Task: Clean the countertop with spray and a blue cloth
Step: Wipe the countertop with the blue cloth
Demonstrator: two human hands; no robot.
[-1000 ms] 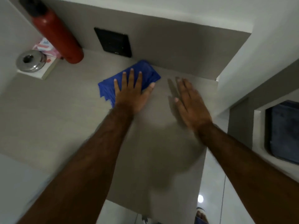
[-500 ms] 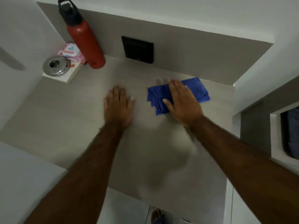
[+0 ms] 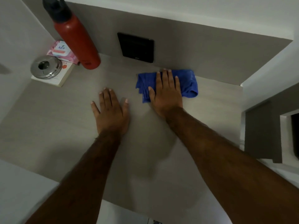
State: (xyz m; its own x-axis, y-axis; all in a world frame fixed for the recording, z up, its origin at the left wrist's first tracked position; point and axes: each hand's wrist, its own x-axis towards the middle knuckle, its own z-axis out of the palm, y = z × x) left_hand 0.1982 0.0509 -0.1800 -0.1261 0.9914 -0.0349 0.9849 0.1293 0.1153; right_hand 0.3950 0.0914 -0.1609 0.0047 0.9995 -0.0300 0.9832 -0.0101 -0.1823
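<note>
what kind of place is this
Probably a home, at a small counter in a wall nook: a red bottle, a wipes pack and a black switch panel sit along its back.

Domestic interior, likely a home nook. Grey laminate surface [image 3: 48, 126] set between white walls, with matching backsplash. Black switch panel [image 3: 135, 47] on the backsplash. Far left corner: red water bottle [image 3: 76, 39], pink wet-wipes pack [image 3: 60, 50], steel lidded container [image 3: 46, 67] on a book [image 3: 63, 75].
</note>
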